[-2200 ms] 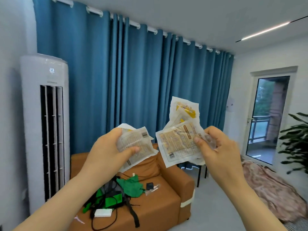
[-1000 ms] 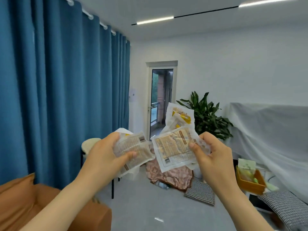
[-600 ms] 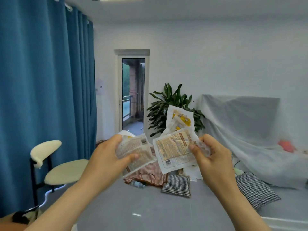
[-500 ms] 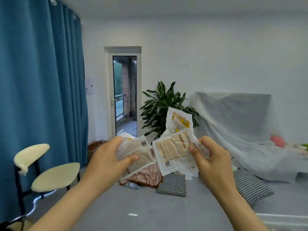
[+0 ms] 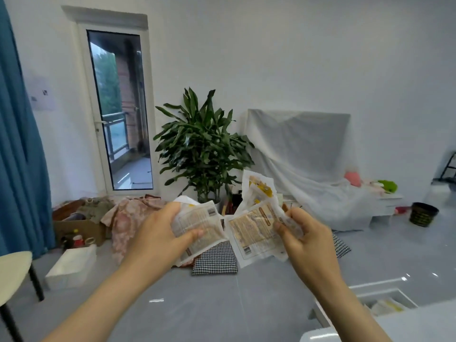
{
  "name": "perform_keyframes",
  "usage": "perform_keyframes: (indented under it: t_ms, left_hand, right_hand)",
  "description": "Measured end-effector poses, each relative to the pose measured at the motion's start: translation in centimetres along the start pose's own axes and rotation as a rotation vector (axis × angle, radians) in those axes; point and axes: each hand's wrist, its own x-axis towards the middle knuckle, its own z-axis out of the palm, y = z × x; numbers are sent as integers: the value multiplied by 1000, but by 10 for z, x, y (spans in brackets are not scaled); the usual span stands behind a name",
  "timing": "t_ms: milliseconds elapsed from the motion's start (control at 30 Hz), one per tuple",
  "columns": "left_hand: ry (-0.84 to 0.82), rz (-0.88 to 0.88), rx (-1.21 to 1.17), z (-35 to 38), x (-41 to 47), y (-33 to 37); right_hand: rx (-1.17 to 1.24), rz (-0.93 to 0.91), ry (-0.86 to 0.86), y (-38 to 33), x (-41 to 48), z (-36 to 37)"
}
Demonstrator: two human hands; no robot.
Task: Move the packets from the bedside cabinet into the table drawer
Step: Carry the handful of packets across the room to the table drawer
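My left hand [image 5: 158, 236] grips a small bunch of clear printed packets [image 5: 197, 223] at chest height. My right hand [image 5: 308, 240] pinches another bunch of packets [image 5: 254, 228], one with yellow print standing up behind the rest. Both bunches hang in the air, almost touching at the middle. At the bottom right a white table [image 5: 394, 327] comes into view with its drawer [image 5: 385, 302] pulled open; some packets lie inside it. The bedside cabinet is out of view.
A potted plant [image 5: 202, 149] stands by the far wall beside a glass door [image 5: 121, 109]. Checked cushions [image 5: 214, 257], a cloth pile and a cardboard box [image 5: 79, 225] lie on the grey floor. A cream chair [image 5: 12, 270] is at left, a sheet-covered piece of furniture [image 5: 303, 164] at right.
The view has swung right from the curtain and sofa across the room to the far wall; the table and open drawer have appeared at the bottom right. Both hands keep holding their packets.
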Motion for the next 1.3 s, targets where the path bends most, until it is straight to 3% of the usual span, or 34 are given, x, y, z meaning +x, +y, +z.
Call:
perform_keyframes:
  t_ms: [133, 233, 300, 500, 1300]
  left_hand:
    - [-95, 1, -38, 26, 54, -41]
    - [-80, 16, -69, 34, 59, -41]
    - [-277, 68, -79, 74, 152, -95]
    - [-385, 130, -129, 115, 189, -108]
    - [-887, 345, -94, 439, 376, -73]
  right_hand:
    - [-84, 58, 40, 28, 23, 41]
    - [-134, 77, -28, 30, 14, 37]
    - [-238, 209, 78, 76, 52, 104]
    - [-315, 370, 48, 100, 51, 113]
    - [-488, 1009, 115, 358, 121, 110]
